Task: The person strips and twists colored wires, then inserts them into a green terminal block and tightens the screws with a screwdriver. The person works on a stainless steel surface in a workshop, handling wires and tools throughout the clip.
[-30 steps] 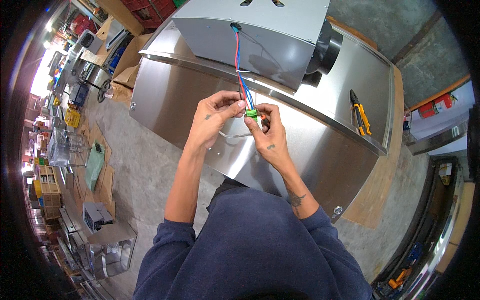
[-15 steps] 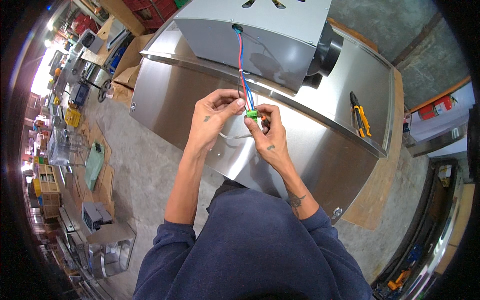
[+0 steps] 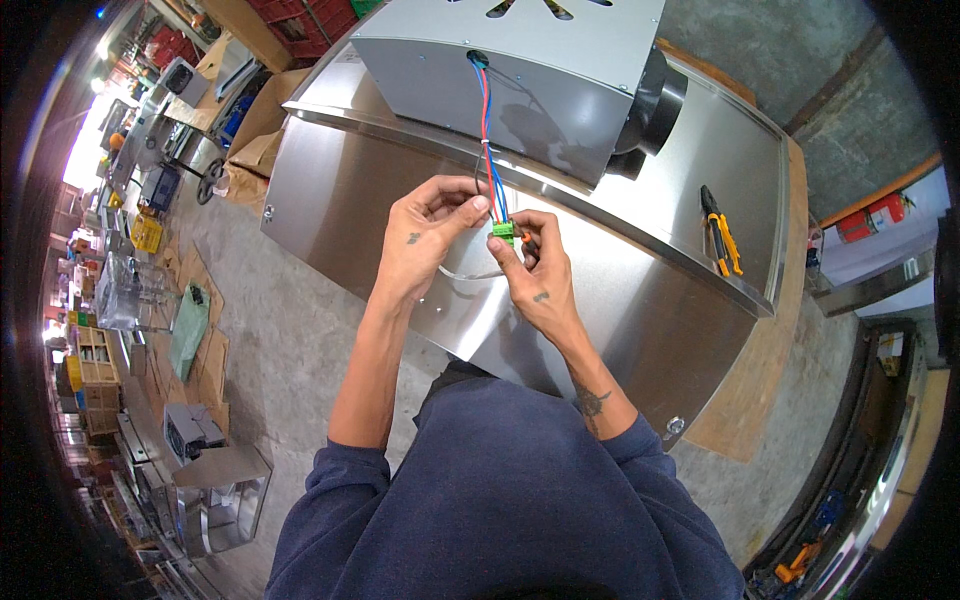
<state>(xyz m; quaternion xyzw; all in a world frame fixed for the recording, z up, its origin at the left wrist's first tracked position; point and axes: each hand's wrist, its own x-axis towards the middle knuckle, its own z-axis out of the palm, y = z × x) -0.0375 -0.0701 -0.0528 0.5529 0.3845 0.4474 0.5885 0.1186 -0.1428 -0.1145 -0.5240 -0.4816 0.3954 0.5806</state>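
Left hand (image 3: 425, 235) pinched red and blue wires (image 3: 487, 150) just above small green plastic connector block (image 3: 503, 234); right hand (image 3: 537, 275) gripped block from below. Both hovered over large brushed stainless-steel panel (image 3: 650, 300). Wires ran up into grey metal box housing (image 3: 520, 70). Yellow-handled pliers (image 3: 722, 235) lay on panel, well right.

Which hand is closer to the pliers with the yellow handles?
The right hand. It holds the small green connector near the middle of the steel sheet, with the pliers lying farther off to its right. The left hand is on the far side of the connector.
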